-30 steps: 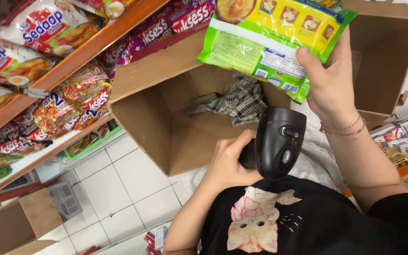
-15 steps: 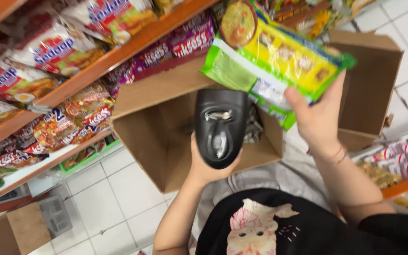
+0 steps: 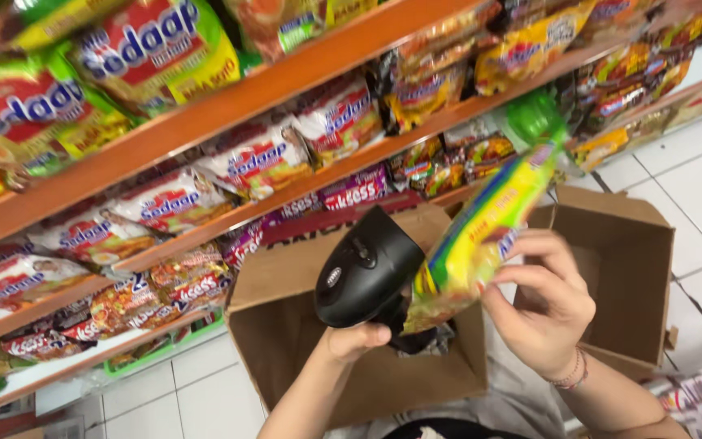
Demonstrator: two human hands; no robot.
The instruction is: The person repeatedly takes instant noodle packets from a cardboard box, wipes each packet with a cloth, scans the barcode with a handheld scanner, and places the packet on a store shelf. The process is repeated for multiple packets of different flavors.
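My left hand [image 3: 357,340] grips the handle of a black handheld scanner [image 3: 366,270], whose head is raised and turned toward the packet beside it. My right hand [image 3: 543,304] holds a yellow and green noodle packet [image 3: 485,226] edge-on, tilted upward, right next to the scanner's head. Both are held above an open brown cardboard box [image 3: 288,291] that sits on my lap. Something dark lies in the box, mostly hidden behind the packet.
Orange shelves [image 3: 229,106] stacked with several rows of noodle packets [image 3: 156,45] run across the left and top. White floor tiles [image 3: 692,179] show at the right and lower left. More packets lie at the lower right corner.
The view has swung up toward the shelves. My right hand has turned the packet from flat-on to edge-on, and my left hand has lifted the scanner higher beside it.
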